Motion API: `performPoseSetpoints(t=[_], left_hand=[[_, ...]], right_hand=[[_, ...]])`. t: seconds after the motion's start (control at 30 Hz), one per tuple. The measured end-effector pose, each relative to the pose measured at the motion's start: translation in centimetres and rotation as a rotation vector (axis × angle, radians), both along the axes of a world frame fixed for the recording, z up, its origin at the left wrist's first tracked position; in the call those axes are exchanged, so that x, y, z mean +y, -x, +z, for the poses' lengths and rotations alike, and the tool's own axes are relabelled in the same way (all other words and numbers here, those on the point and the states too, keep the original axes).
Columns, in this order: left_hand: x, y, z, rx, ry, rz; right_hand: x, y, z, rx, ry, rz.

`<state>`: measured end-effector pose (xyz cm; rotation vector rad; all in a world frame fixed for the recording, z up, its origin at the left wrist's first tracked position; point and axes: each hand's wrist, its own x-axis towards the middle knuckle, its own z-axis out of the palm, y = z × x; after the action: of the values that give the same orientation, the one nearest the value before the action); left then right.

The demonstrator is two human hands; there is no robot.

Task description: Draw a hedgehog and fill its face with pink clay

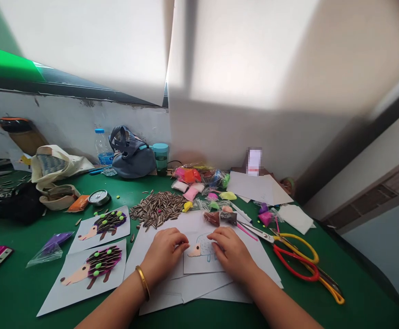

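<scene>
The smooth white hedgehog card [199,267] lies at three o'clock from the left hand [165,250], long axis nine-to-three; the right hand [233,251], nearer, overlaps it. Both curl narrowly; I can't tell whether they pinch anything. At eleven, slender striped seeds [161,205] heap up.

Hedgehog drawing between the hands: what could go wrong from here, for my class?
The right hand might brush the bare scissor blades lying beside it. The left hand could scatter the seed pile just beyond it. The drawing lies on loose sheets, which may slide.
</scene>
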<state>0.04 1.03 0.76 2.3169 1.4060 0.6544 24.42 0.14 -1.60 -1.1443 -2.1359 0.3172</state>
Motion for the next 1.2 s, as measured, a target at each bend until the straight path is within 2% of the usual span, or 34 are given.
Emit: performPoseSetpoints(t=[0.27,0.5,0.97,1.2], left_hand=[[-0.19,-0.09,-0.36,0.077,0.054,-0.028],[-0.03,-0.1,-0.77,0.023,0.026,-0.063],[-0.06,-0.03,-0.11,0.103,-0.026,-0.042],[-0.09,-0.01,-1.05,0.075,-0.062,-0.098]], right_hand=[[0.01,0.02,-0.08,0.04,0.006,-0.01],[0.15,-0.06,-0.33,0.053,-0.004,0.0],[0.19,-0.14,-0.39,0.066,0.021,0.002],[0.11,-0.01,-0.23,0.054,0.023,-0.003]])
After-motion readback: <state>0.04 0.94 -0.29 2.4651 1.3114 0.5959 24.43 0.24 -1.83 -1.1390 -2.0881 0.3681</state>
